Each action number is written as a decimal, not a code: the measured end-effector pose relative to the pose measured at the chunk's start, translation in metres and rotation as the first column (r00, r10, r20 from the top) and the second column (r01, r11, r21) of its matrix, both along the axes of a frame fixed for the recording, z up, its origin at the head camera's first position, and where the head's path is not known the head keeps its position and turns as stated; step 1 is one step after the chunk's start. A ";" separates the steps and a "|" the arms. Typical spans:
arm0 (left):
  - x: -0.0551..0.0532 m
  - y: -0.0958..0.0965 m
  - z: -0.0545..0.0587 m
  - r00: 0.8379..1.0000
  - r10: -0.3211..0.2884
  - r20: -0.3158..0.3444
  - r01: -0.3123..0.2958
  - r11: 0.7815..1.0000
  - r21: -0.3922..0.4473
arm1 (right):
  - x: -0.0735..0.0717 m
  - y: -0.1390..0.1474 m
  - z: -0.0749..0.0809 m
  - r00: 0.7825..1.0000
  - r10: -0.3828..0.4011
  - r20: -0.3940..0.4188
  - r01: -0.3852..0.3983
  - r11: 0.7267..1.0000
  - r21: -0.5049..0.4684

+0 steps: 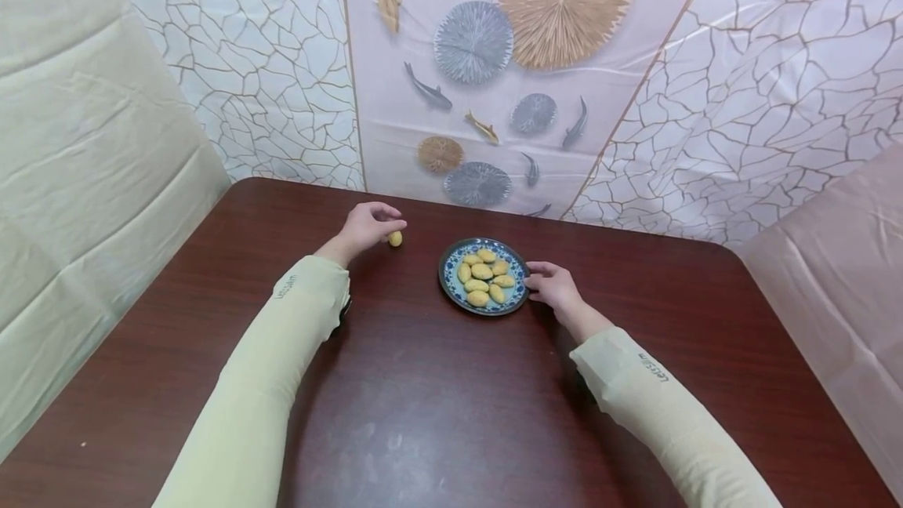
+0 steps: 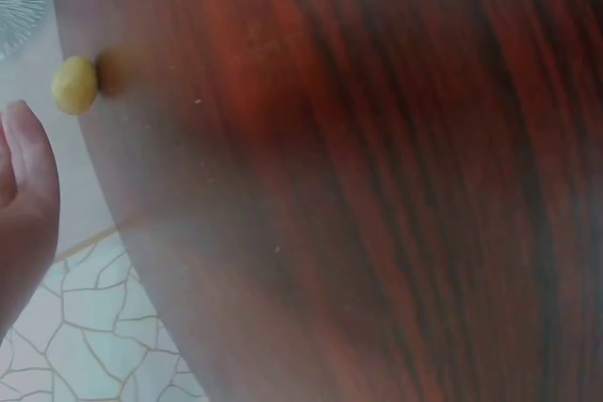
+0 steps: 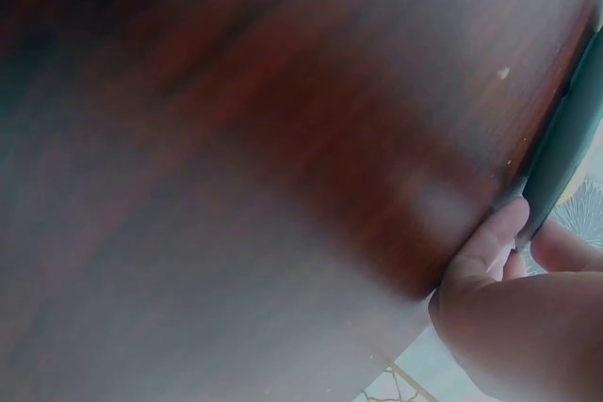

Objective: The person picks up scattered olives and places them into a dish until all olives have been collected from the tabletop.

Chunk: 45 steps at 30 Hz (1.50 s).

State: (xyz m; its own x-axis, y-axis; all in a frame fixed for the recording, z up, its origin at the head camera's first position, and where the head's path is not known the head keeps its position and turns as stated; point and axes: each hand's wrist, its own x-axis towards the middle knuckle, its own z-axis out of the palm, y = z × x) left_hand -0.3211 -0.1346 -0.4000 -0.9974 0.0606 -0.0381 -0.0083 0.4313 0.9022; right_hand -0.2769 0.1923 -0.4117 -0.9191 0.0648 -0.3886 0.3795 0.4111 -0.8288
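Observation:
At the far left part of the table lies a small yellow oval piece (image 1: 395, 239) that looks like a baby potato. My left hand (image 1: 367, 226) is over and beside it, fingers bent loosely. The left wrist view shows a gap between the thumb (image 2: 36, 152) and this yellow potato (image 2: 73, 86). A blue-patterned plate (image 1: 450, 288) with a dark rim bears several similar potatoes (image 1: 482, 271). On its right side, my right hand (image 1: 553, 286) pinches the rim. In the right wrist view, thumb and finger sit either side of the dark plate edge (image 3: 565, 138).
Both hands work over a dark reddish-brown wooden table (image 1: 423, 390). Behind its far edge hangs a patterned cloth (image 1: 282, 61) with fish and round motifs. Pale cloth (image 1: 77, 139) hangs at the left, and more (image 1: 839, 281) at the right.

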 end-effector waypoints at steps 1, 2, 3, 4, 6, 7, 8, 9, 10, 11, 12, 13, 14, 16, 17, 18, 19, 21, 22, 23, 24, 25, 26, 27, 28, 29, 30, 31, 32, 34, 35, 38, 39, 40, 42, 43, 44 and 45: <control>0.000 0.000 -0.001 1.000 0.012 0.008 -0.012 1.000 -0.008 | 0.000 0.000 0.001 1.000 0.000 -0.001 0.000 1.000 -0.001; 0.001 0.000 -0.001 1.000 0.026 0.016 -0.026 0.999 -0.020 | 0.001 0.000 0.001 1.000 0.000 -0.003 0.000 1.000 -0.001; 0.001 0.000 -0.002 0.999 0.037 0.021 -0.036 0.999 -0.027 | 0.001 -0.001 0.002 1.000 0.001 -0.003 -0.001 1.000 -0.002; 0.001 0.000 -0.002 0.999 0.044 0.024 -0.043 0.998 -0.038 | 0.001 -0.001 0.002 1.000 0.002 -0.005 -0.002 1.000 -0.001; 0.001 0.000 -0.003 0.998 0.062 0.031 -0.060 0.997 -0.045 | 0.001 -0.001 0.002 1.000 -0.002 -0.005 0.002 1.000 -0.002; 0.001 0.001 -0.003 0.997 0.072 0.032 -0.070 0.996 -0.047 | 0.001 0.000 0.002 1.000 -0.002 -0.006 0.002 1.000 -0.002; 0.001 0.001 -0.003 0.996 0.083 0.034 -0.081 0.995 -0.052 | 0.001 0.000 0.002 1.000 -0.002 -0.006 0.002 1.000 -0.002; 0.001 0.001 -0.004 0.995 0.090 0.034 -0.087 0.995 -0.057 | 0.000 0.000 0.001 1.000 -0.003 -0.005 0.003 1.000 -0.003; 0.001 0.001 -0.005 0.995 0.098 0.033 -0.095 0.993 -0.067 | 0.000 0.000 0.001 1.000 -0.001 -0.005 0.001 1.000 -0.003; 0.000 0.002 -0.006 0.994 0.106 0.034 -0.103 0.992 -0.073 | 0.000 0.001 0.000 1.000 -0.001 -0.004 0.001 1.000 -0.004; 0.000 0.002 -0.007 0.993 0.113 0.035 -0.110 0.990 -0.083 | 0.000 0.001 0.000 1.000 0.001 -0.004 -0.001 1.000 -0.004; 0.000 0.003 -0.009 0.992 0.118 0.034 -0.114 0.989 -0.097 | 0.000 0.001 0.000 1.000 0.002 -0.004 -0.002 1.000 -0.004; 0.000 0.003 -0.010 0.992 0.121 0.036 -0.116 0.987 -0.110 | 0.000 0.001 0.000 1.000 0.001 -0.003 -0.001 1.000 -0.007; 0.000 0.005 -0.012 0.992 0.122 0.033 -0.116 0.983 -0.142 | 0.001 0.001 0.001 1.000 0.001 -0.003 -0.001 1.000 -0.009; 0.000 0.005 -0.014 0.992 0.120 0.031 -0.113 0.980 -0.167 | 0.001 0.001 0.001 1.000 0.001 -0.003 -0.001 1.000 -0.012; 0.000 0.006 -0.015 0.993 0.115 0.024 -0.108 0.975 -0.196 | 0.001 0.001 0.001 1.000 0.002 -0.002 -0.002 1.000 -0.012; -0.001 0.006 -0.015 0.994 0.110 0.017 -0.103 0.970 -0.221 | 0.001 0.000 0.001 1.000 0.002 0.000 -0.002 1.000 -0.015; -0.001 0.007 -0.016 0.995 0.099 -0.002 -0.097 0.960 -0.263 | 0.001 0.001 0.001 1.000 0.002 0.002 -0.002 1.000 -0.014; -0.001 0.008 -0.016 0.995 0.097 -0.012 -0.096 0.954 -0.283 | 0.001 0.001 0.001 1.000 0.004 0.004 -0.003 1.000 -0.014; 0.000 0.009 -0.016 0.995 0.095 -0.016 -0.096 0.952 -0.291 | 0.000 0.001 0.001 1.000 0.005 0.005 -0.005 1.000 -0.011; 0.000 0.009 -0.015 0.995 0.096 -0.020 -0.098 0.951 -0.294 | 0.000 0.001 0.001 1.000 0.005 0.007 -0.005 1.000 -0.009; 0.000 0.010 -0.015 0.995 0.097 -0.023 -0.100 0.950 -0.295 | 0.000 0.001 0.001 1.000 0.003 0.009 -0.003 1.000 -0.010; 0.000 0.010 -0.015 0.995 0.100 -0.023 -0.103 0.950 -0.294 | -0.001 0.001 0.001 1.000 0.003 0.009 -0.003 1.000 -0.009; 0.000 0.010 -0.014 0.994 0.105 -0.019 -0.106 0.950 -0.293 | -0.001 0.002 0.001 1.000 0.003 0.011 -0.003 1.000 -0.011; 0.000 0.011 -0.014 0.994 0.109 -0.016 -0.109 0.950 -0.291 | 0.000 0.001 0.001 1.000 0.002 0.012 -0.002 1.000 -0.015; 0.001 0.011 -0.014 0.993 0.113 -0.010 -0.112 0.951 -0.288 | 0.000 0.001 0.002 1.000 0.003 0.011 -0.003 1.000 -0.015; 0.001 0.011 -0.014 0.993 0.118 -0.006 -0.115 0.951 -0.286 | 0.001 0.001 0.002 1.000 0.005 0.011 -0.004 1.000 -0.018; 0.001 0.011 -0.014 0.992 0.123 0.001 -0.118 0.952 -0.282 | 0.001 0.002 0.002 1.000 0.009 0.009 -0.009 1.000 -0.022; 0.001 0.010 -0.014 0.992 0.129 0.012 -0.121 0.954 -0.274 | 0.002 0.002 0.002 1.000 0.012 0.008 -0.012 1.000 -0.024; 0.001 0.009 -0.015 0.990 0.138 0.023 -0.127 0.957 -0.262 | 0.003 0.001 0.004 1.000 0.016 0.001 -0.016 1.000 -0.022; 0.002 0.008 -0.016 0.990 0.141 0.028 -0.129 0.958 -0.255 | 0.004 0.000 0.005 1.000 0.018 -0.001 -0.018 1.000 -0.020; 0.002 0.006 -0.016 0.987 0.152 0.045 -0.138 0.965 -0.221 | 0.004 0.000 0.005 1.000 0.009 0.002 -0.009 1.000 -0.021; 0.002 0.005 -0.017 0.987 0.155 0.049 -0.142 0.968 -0.209 | 0.004 -0.001 0.005 1.000 0.005 0.003 -0.005 1.000 -0.019; 0.001 0.004 -0.017 0.985 0.160 0.058 -0.147 0.971 -0.190 | 0.004 0.000 0.004 1.000 0.007 0.006 -0.007 1.000 -0.019; 0.001 0.003 -0.016 0.983 0.167 0.070 -0.154 0.974 -0.165 | 0.002 0.000 0.002 1.000 0.006 0.007 -0.006 1.000 -0.015; 0.001 0.003 -0.015 0.982 0.170 0.078 -0.157 0.976 -0.151 | 0.001 0.001 0.002 1.000 0.006 0.008 -0.005 1.000 -0.013; 0.001 0.002 -0.015 0.982 0.171 0.085 -0.158 0.978 -0.139 | 0.001 0.001 0.002 1.000 0.008 0.007 -0.008 1.000 -0.012; 0.001 0.001 -0.014 0.981 0.170 0.094 -0.157 0.979 -0.127 | 0.000 0.001 0.001 1.000 0.009 0.006 -0.009 1.000 -0.011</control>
